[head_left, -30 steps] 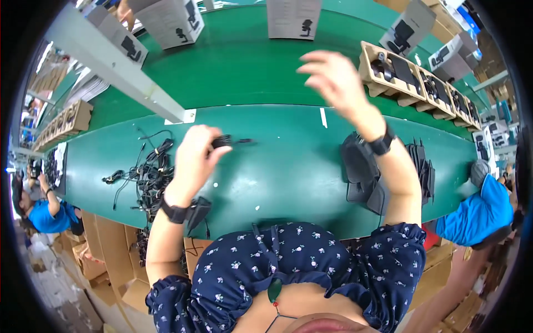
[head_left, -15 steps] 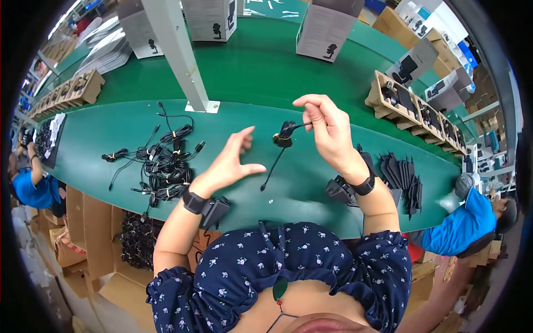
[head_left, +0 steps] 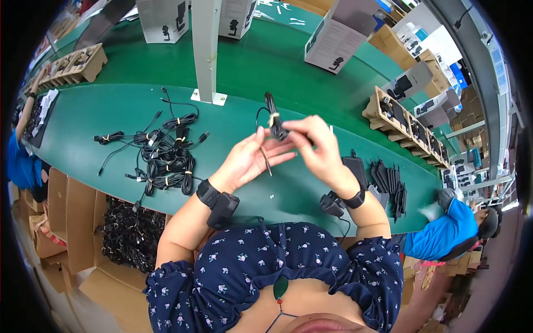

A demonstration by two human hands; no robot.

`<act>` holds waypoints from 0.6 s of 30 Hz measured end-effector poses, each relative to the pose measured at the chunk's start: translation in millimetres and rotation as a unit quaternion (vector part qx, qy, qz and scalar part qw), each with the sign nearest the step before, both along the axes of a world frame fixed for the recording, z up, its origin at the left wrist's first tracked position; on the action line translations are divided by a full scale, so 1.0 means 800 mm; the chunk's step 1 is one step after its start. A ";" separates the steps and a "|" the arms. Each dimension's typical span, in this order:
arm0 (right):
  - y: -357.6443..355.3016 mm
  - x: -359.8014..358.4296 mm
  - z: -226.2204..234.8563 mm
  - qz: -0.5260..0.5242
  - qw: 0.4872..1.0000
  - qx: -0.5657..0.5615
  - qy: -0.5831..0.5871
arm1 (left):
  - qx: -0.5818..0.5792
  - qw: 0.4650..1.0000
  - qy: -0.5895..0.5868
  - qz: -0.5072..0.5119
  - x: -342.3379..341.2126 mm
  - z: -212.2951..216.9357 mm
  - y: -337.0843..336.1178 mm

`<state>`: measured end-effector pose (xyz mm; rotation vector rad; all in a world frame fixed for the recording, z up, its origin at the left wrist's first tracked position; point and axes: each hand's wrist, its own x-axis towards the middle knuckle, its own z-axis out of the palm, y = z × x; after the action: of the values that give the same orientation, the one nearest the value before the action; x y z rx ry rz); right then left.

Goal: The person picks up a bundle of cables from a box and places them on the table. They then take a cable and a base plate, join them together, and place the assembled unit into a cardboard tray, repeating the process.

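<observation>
A folded black cable [head_left: 272,119] with a pale tie around its middle is held up over the green table. My right hand [head_left: 317,147] is closed, pinching the lower end of the bundle between thumb and fingers. Beside it, my left hand [head_left: 249,159] is partly curled, its thumb against a loose length of the same cable, whose tip hangs below the fingers. A pile of tied black cables [head_left: 166,150] lies on the table to the left of my hands. Close to my right wrist are a dark block-shaped device [head_left: 332,204] and several flat black pieces [head_left: 388,183].
A white metal post [head_left: 206,55] stands on the table beyond my hands. Pulp trays [head_left: 402,125] with black parts line the right; another tray [head_left: 78,64] is far left. Printed boxes [head_left: 336,41] stand behind. An open carton of cables [head_left: 130,230] sits below left. Blue-clad people work at both sides.
My right hand has moved slightly left and down, and the cable bundle now points upward. My left hand has come in from apart to meet the cable. The view has shifted a little.
</observation>
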<state>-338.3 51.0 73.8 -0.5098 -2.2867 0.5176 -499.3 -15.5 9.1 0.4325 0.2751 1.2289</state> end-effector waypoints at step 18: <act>-0.024 0.050 -0.030 0.082 0.939 0.097 -0.318 | 0.100 0.867 0.430 -0.231 0.003 -0.008 0.007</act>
<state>-298.2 31.9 49.9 -0.4299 -2.9822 0.2108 -496.9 -9.8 2.6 1.1570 0.7592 0.5243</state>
